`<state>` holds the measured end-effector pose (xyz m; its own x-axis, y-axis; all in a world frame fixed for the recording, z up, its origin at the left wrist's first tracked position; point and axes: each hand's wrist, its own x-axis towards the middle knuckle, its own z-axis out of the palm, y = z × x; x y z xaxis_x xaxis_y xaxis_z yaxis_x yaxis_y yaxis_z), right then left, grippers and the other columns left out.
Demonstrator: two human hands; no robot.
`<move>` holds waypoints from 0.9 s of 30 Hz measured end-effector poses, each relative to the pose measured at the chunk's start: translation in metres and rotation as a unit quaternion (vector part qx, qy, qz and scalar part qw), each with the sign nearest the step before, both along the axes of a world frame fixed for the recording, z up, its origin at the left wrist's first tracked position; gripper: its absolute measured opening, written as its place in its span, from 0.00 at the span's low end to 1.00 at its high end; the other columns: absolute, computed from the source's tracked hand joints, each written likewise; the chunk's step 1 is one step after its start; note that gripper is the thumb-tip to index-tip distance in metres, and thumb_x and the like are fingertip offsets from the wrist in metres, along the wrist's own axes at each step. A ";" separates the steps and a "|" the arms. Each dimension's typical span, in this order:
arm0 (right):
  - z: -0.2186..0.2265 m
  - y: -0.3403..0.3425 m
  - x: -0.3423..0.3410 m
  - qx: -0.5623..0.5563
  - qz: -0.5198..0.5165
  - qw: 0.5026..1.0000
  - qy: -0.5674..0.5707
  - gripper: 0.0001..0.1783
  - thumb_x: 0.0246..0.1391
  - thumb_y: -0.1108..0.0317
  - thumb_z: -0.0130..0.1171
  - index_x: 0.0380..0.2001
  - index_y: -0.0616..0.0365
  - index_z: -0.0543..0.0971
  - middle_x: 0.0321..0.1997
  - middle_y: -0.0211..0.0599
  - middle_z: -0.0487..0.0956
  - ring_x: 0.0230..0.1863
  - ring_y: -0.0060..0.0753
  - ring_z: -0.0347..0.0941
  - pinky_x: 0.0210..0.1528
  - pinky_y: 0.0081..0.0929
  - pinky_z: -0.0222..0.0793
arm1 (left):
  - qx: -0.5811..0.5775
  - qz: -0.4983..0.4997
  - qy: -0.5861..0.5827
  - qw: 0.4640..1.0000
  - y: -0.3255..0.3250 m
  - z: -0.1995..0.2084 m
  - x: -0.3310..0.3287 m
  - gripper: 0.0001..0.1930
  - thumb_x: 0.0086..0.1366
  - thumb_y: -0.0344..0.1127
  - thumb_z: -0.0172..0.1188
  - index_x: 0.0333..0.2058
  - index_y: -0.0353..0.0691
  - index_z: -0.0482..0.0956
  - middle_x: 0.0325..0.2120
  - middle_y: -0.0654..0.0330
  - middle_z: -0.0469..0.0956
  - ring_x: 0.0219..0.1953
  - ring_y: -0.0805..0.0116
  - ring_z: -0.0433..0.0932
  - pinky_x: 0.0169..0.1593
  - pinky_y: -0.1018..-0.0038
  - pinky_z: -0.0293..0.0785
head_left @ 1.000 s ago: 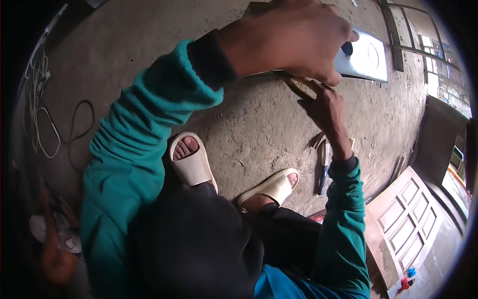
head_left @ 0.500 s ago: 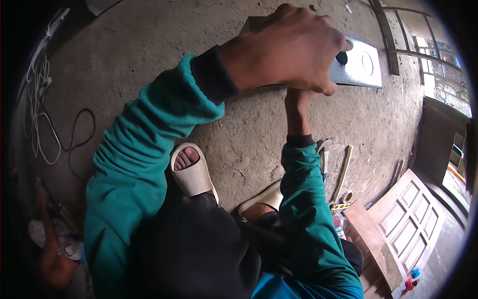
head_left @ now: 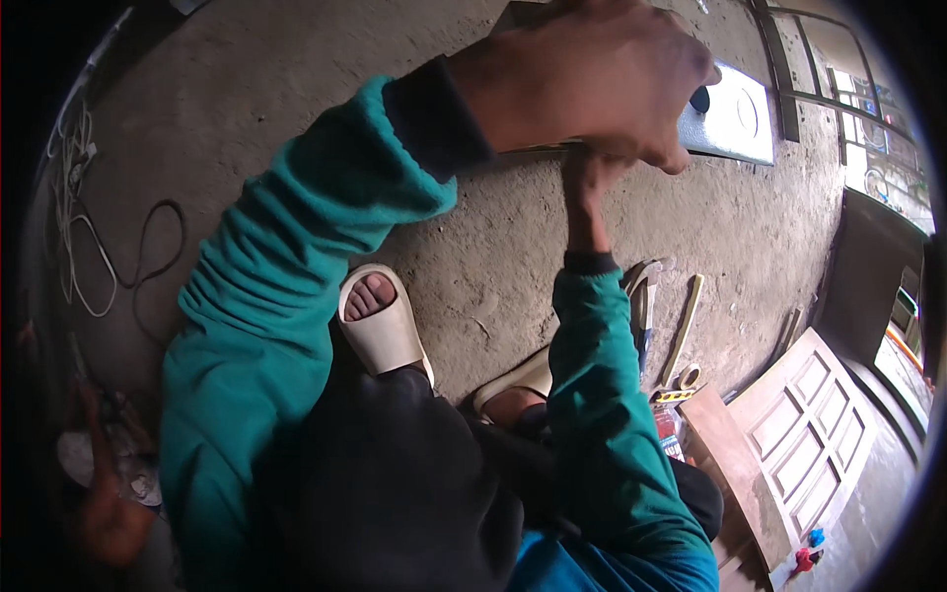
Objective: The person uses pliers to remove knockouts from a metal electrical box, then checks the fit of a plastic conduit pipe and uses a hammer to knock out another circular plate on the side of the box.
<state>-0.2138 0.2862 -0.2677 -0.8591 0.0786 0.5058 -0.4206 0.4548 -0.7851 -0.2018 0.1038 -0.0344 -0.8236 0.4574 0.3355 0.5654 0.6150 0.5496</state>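
My left hand (head_left: 592,84) reaches across the top of the view, back up, its fingers bent and its thumb low at the right. It lies over a shiny silver metal panel (head_left: 738,123), and whatever is inside its grip is hidden. The panel has a dark round spot, apparently a hole, beside my fingertips, and a circle outline farther right. My right hand (head_left: 590,176) comes up from below and meets the underside of the left. Its fingers are hidden behind the left hand. A dark corner (head_left: 521,16) shows beyond the left wrist.
Right of my right forearm lie a hammer (head_left: 643,281), a wooden stick (head_left: 683,331), a tape roll (head_left: 690,376) and a yellow level (head_left: 673,397). A panelled wooden door (head_left: 809,424) lies lower right. Cables (head_left: 79,217) lie left; another person's arm (head_left: 104,493) is lower left.
Both hands and the panel sit slightly higher and farther right in the picture; the view itself has shifted a little. The left hand still covers the panel.
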 end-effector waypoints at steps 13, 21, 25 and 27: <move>0.017 0.004 -0.008 0.002 0.032 0.999 0.022 0.23 0.53 0.60 0.66 0.33 0.77 0.75 0.33 0.32 0.75 0.34 0.23 0.68 0.34 0.25 0.68 | -0.023 0.004 -0.073 0.997 0.008 -0.002 -0.018 0.20 0.47 0.37 0.65 0.36 0.26 0.80 0.23 0.45 0.81 0.25 0.53 0.83 0.34 0.64 0.81; 0.017 0.013 0.003 0.049 0.011 0.993 -0.111 0.19 0.59 0.65 0.57 0.46 0.67 0.69 0.46 0.42 0.73 0.43 0.33 0.70 0.47 0.34 0.68 | 0.014 0.014 -0.038 0.999 0.003 0.009 0.005 0.20 0.46 0.38 0.67 0.35 0.26 0.80 0.25 0.44 0.82 0.26 0.51 0.83 0.35 0.64 0.81; 0.027 0.013 -0.005 0.002 0.023 0.993 -0.116 0.18 0.58 0.65 0.57 0.45 0.68 0.70 0.44 0.42 0.74 0.42 0.34 0.71 0.45 0.35 0.69 | -0.022 0.042 -0.138 0.989 0.011 0.020 -0.003 0.20 0.46 0.37 0.66 0.34 0.27 0.80 0.24 0.44 0.82 0.26 0.51 0.83 0.35 0.64 0.81; 0.022 0.012 -0.007 -0.037 0.036 0.990 -0.130 0.18 0.58 0.65 0.57 0.45 0.68 0.71 0.43 0.43 0.74 0.42 0.34 0.71 0.45 0.35 0.69 | -0.046 0.044 -0.158 0.985 0.015 0.016 -0.009 0.20 0.46 0.37 0.66 0.35 0.27 0.80 0.24 0.45 0.82 0.26 0.51 0.83 0.36 0.64 0.81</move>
